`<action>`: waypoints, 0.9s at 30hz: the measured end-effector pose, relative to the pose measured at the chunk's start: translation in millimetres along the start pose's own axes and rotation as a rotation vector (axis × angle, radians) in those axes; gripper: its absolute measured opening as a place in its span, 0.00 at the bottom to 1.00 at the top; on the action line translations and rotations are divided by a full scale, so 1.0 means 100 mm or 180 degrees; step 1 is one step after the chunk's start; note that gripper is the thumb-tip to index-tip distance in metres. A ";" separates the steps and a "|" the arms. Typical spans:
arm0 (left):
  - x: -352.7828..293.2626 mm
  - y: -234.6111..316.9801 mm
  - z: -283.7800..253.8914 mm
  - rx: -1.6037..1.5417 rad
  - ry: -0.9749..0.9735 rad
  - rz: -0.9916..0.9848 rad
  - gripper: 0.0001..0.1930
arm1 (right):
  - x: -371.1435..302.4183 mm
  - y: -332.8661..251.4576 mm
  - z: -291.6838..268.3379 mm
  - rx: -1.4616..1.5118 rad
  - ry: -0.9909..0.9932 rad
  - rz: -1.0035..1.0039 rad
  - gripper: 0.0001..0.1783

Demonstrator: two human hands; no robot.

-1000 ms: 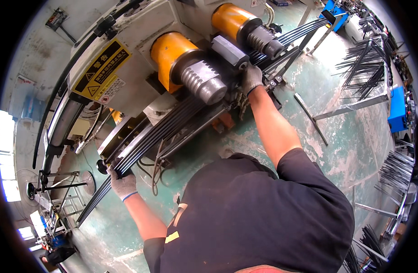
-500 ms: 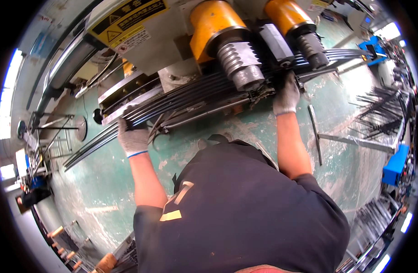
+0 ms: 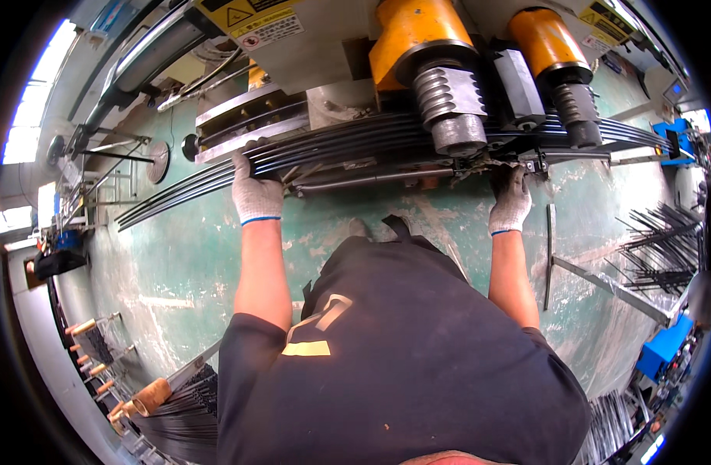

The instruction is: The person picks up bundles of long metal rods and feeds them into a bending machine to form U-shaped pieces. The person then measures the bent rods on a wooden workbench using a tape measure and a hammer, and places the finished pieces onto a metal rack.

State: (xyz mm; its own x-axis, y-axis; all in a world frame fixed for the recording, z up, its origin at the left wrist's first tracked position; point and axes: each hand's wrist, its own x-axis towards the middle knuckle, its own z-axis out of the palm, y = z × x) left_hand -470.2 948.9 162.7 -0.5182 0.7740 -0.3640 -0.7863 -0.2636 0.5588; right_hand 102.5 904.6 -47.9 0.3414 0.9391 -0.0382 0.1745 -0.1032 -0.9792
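Head view, signs: a yellow-and-white warning label (image 3: 256,22) with a triangle mark sits on the grey machine housing (image 3: 324,46) at the upper middle of the frame; a second yellow label (image 3: 603,22) sits on the housing at the upper right.
Rods: a long bundle of dark metal rods (image 3: 355,147) runs across the upper half of the frame, from the left edge under the rollers to the right edge.
Left hand: the left hand (image 3: 256,190), in a white knit glove with a blue cuff, is closed over the rods left of centre.
Right hand: the right hand (image 3: 510,203), gloved alike, reaches up to the rods just below the right roller; fingers curled on them, though the grip itself is partly hidden.
Rollers: two grooved grey rollers, the left roller (image 3: 448,105) and the right roller (image 3: 578,112), each under an orange cylinder cover (image 3: 406,35), press on the rods from above.
Racks: more dark rods lie in a rack (image 3: 177,403) at the lower left, and loose thin rods (image 3: 665,240) spread out at the right edge.
Blue boxes: one blue box (image 3: 665,349) at the lower right, another blue box (image 3: 673,139) at the upper right.
Floor: worn green floor (image 3: 177,256) below the machine.
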 end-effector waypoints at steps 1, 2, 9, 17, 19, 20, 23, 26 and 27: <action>-0.01 0.03 -0.06 -0.0039 -0.0158 -0.0050 0.18 | -0.04 -0.15 0.09 -0.0779 -0.0020 -0.0027 0.30; -0.06 0.05 -0.07 0.0285 -0.0138 -0.0139 0.21 | -0.09 -0.35 0.21 -0.1562 -0.0048 -0.0076 0.29; -0.28 0.14 -0.01 -0.0229 -0.0481 -0.0928 0.27 | -0.58 -1.20 0.89 0.0920 0.0850 0.1093 0.29; 0.81 2.14 -1.11 -0.0745 -0.0241 -0.0174 0.35 | -1.31 -0.33 0.99 0.0664 0.1002 0.1946 0.17; 1.27 2.78 -1.56 -0.0802 -0.0129 -0.0074 0.36 | -1.61 -0.06 1.08 0.0647 0.0990 0.2161 0.18; 1.51 3.11 -1.77 -0.0732 0.0044 0.0079 0.37 | -1.74 -0.01 1.22 0.0638 0.1046 0.2294 0.18; 2.09 4.03 -2.35 -0.0482 0.0398 0.0552 0.31 | -2.11 0.37 1.42 0.1246 0.0578 0.2561 0.16; 2.36 4.62 -2.55 -0.0173 0.0969 0.0867 0.25 | -2.47 0.56 1.60 0.1698 0.0205 0.2762 0.14; 2.43 4.82 -2.71 -0.0071 0.0785 0.0890 0.24 | -2.57 0.48 1.72 0.1543 0.0302 0.2835 0.14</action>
State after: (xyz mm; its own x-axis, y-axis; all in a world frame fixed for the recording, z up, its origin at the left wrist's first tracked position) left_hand -1066.4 854.2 141.0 -0.7773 0.5090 -0.3698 -0.6087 -0.4598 0.6466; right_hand -136.0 715.1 -119.4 0.2400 0.5536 -0.7974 -0.5646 -0.5886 -0.5786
